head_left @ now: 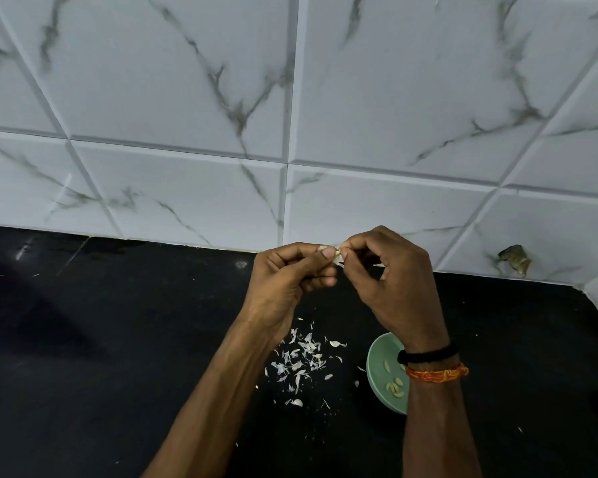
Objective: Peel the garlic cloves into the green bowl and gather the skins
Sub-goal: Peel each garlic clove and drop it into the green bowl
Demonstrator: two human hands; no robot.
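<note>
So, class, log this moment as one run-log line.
left hand: pinches garlic clove | right hand: pulls its skin | green bowl: peeled cloves inside | skins: scattered on counter

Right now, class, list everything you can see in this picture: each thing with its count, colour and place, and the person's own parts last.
garlic clove: one, pale, pinched between both hands above the counter
skins: many scraps, white, scattered on the counter left of the bowl
green bowl: one, pale green, counter, partly under the right wrist
peeled cloves: several, yellowish, inside the bowl
counter: one, black
wall tiles: white, grey-veined, behind the counter
wristbands: two, black and orange, right wrist
left hand: one
right hand: one
</note>
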